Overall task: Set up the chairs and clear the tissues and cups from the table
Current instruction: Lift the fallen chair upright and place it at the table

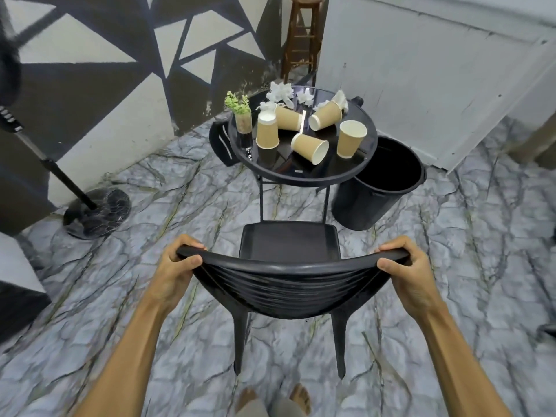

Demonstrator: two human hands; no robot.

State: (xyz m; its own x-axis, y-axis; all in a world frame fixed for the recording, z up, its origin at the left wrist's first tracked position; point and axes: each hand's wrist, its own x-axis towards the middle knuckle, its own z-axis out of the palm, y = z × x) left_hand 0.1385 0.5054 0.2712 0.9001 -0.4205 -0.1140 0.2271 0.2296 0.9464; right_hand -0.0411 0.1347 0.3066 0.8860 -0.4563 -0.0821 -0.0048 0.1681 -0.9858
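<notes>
Bare forearms [126,341]; bare feet [298,400]; no sleeves

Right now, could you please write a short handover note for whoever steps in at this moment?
Left hand and right hand both grip the top rail of the black chair, which faces the round table but is not yet tucked in.
Five paper cups remain on the table: two standing, three tipped. Crumpled tissues lie at the far edge.
The open bin stands beside the table.
Left: seat chair, clear cups and tissues.
</notes>
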